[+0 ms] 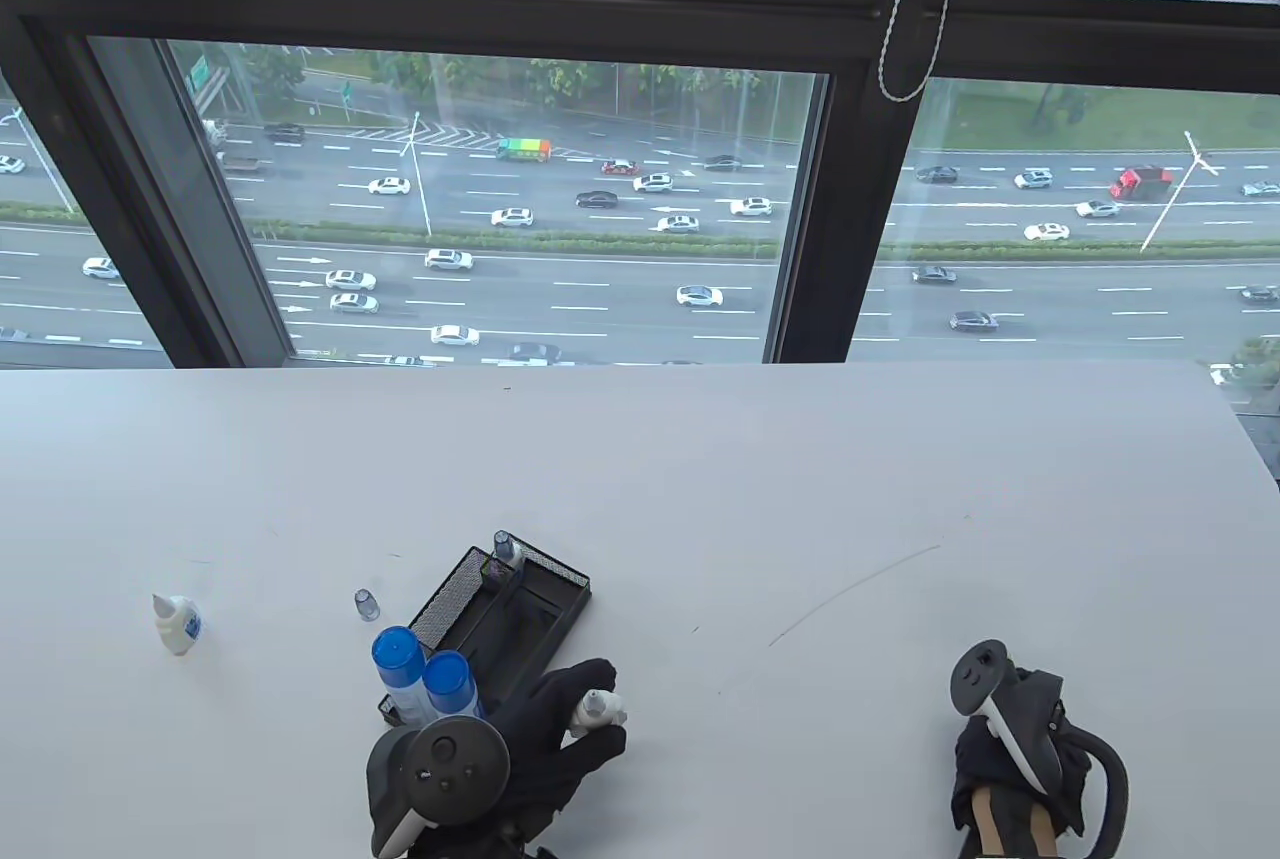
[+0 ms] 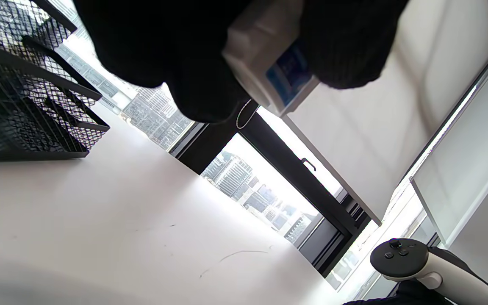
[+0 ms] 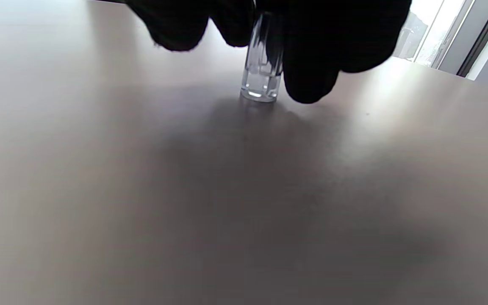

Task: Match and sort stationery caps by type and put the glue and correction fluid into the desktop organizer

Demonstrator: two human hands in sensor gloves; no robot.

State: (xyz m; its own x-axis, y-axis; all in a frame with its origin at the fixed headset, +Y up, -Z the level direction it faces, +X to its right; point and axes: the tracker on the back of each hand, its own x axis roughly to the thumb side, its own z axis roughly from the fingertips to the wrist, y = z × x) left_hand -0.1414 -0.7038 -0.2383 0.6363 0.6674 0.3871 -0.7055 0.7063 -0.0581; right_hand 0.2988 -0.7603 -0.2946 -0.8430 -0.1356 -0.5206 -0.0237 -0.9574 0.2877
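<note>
My left hand (image 1: 606, 699) grips a small white bottle (image 1: 596, 711) with a blue label (image 2: 288, 72), uncapped, just right of the black mesh organizer (image 1: 470, 589). Two blue-capped glue sticks (image 1: 420, 671) stand in the organizer's near end, and another small capped bottle (image 1: 507, 549) stands in its far corner. My right hand (image 1: 1005, 749) rests on the table at the lower right. In the right wrist view its fingers (image 3: 307, 80) pinch a clear cap (image 3: 261, 82) that stands upright on the table. A second clear cap (image 1: 366, 604) stands left of the organizer.
A second small white bottle (image 1: 178, 624) with a blue label and bare nozzle stands alone at the table's left. The table's far edge (image 1: 640, 367) meets a large window. A faint curved scratch (image 1: 860, 589) marks the surface between the hands.
</note>
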